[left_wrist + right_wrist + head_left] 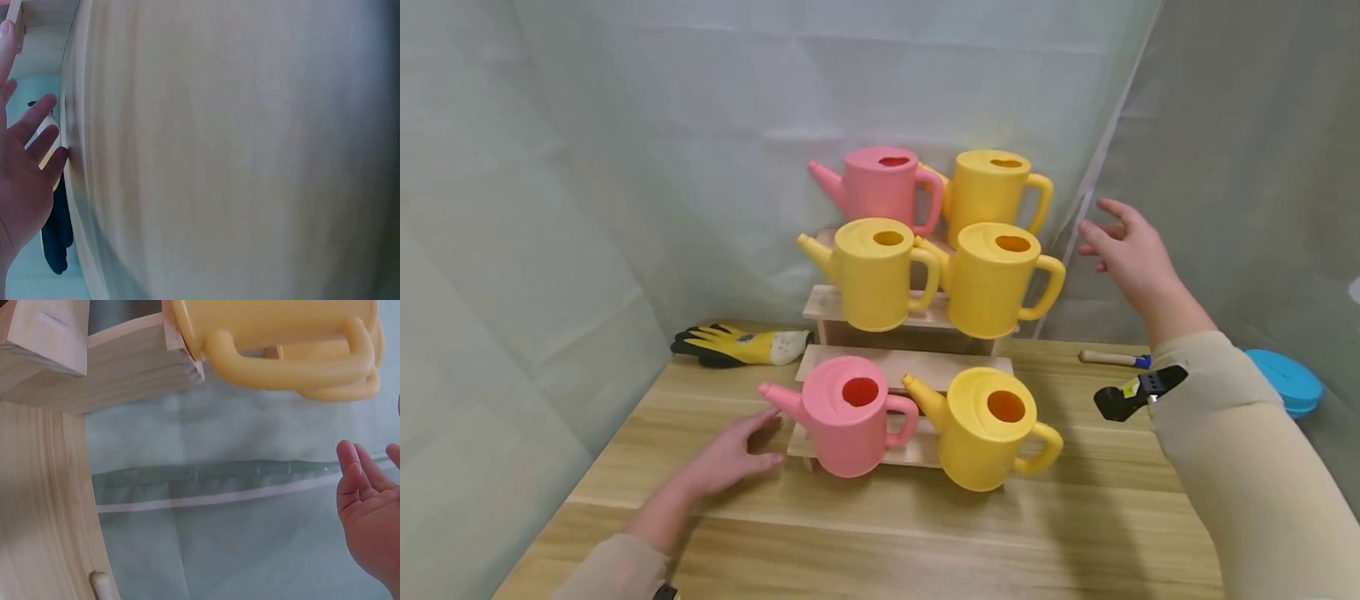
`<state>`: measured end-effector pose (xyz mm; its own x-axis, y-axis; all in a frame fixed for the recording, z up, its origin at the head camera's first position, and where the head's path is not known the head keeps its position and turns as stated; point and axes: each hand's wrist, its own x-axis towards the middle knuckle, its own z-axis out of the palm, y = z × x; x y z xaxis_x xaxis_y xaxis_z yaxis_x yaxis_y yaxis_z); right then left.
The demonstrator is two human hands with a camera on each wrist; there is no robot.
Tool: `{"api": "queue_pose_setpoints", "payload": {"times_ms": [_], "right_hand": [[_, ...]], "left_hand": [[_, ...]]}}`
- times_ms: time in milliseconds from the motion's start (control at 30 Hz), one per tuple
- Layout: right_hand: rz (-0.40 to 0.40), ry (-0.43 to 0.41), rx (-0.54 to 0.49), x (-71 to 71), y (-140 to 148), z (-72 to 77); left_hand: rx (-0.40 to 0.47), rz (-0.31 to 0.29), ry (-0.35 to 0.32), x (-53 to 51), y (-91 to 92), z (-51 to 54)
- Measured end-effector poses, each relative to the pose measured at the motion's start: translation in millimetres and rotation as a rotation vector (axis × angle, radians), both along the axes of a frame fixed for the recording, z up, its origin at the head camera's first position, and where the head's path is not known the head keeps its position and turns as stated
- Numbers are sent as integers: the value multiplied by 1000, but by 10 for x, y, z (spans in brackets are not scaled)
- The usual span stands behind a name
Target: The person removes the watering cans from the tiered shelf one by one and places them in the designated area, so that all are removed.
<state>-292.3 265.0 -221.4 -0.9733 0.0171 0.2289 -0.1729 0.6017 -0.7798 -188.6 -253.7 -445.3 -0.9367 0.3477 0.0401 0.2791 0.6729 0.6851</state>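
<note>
Pink and yellow watering cans stand on a three-step wooden rack (902, 364). On its top step are a pink can (880, 187) and a yellow can (988, 196). Two yellow cans, left (874, 279) and right (992, 287), share the middle step. The bottom step bears a pink can (848, 429) and a yellow can (981, 442). My left hand (730, 458), fingers spread, is beside the rack's lower left, nearest the pink can's spout, holding nothing. Raised right of the upper yellow cans, my right hand (1129, 250) is apart from their handles, fingers loosely bent and without anything in them.
A yellow and black work glove (741, 346) lies at the table's back left. At the back right is a wooden-handled tool (1108, 358), partly behind my right arm. A blue round item (1285, 379) sits at the far right. Pale fabric (700, 125) hangs behind.
</note>
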Motion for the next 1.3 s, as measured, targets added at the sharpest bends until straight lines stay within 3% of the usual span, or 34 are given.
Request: {"api": "queue_pose_setpoints", "payload": {"times_ms": [167,300,533,833,1100,1300], "right_hand": [[-2,-17,27,11,-9,-4],[-1,-8,27,12,-18,-4],[29,0,27,-74,-157,70],[108,-5,16,-164,-375,63],[98,-46,-1,-246,-482,185],[77,-40,-35,-328,-485,230]], "left_hand": [[26,13,-18,-10,135,-30],[103,13,-52,-50,223,-32],[149,4,-42,-68,248,-36],[171,76,-60,66,230,-107],[192,160,-104,120,268,-136],[239,149,-66,101,323,-148]]}}
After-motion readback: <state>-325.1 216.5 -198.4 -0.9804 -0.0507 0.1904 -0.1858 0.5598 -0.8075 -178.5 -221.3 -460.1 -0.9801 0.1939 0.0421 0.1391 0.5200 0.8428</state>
